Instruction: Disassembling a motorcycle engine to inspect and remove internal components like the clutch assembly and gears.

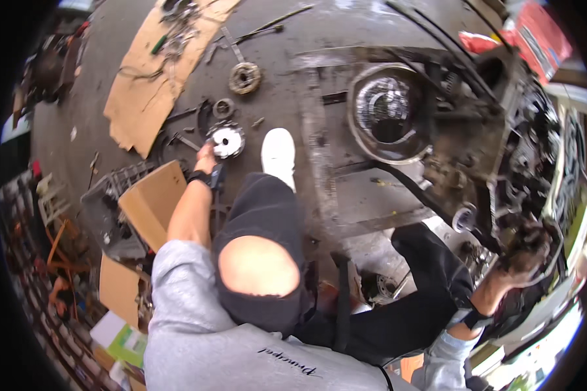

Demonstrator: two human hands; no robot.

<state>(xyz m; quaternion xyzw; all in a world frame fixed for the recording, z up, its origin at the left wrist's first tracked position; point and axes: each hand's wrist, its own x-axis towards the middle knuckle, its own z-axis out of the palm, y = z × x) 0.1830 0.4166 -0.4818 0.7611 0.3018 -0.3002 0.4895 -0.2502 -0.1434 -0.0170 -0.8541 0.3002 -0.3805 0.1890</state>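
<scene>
My left hand (206,156) is curled at the left edge of a shiny toothed metal disc (234,146) on the dark floor, beside a thin metal rod (187,141); exactly what it grips is unclear. Just above the disc lie a small metal ring (224,107) and a curved dark part. My right hand (525,259), blackened with grease, is low on the right side of a greasy machine housing (469,143), fingers bent at its edge on something I cannot make out. The housing has a round opening (388,112) and sits on a metal frame (316,143).
Cardboard (137,85) with small parts lies at top left. A bearing (244,78) and rods are behind the disc. A grey crate (111,208) and cardboard box (147,202) stand left of my arm. A red bag (535,36) is at top right; my white shoe (278,156) is central.
</scene>
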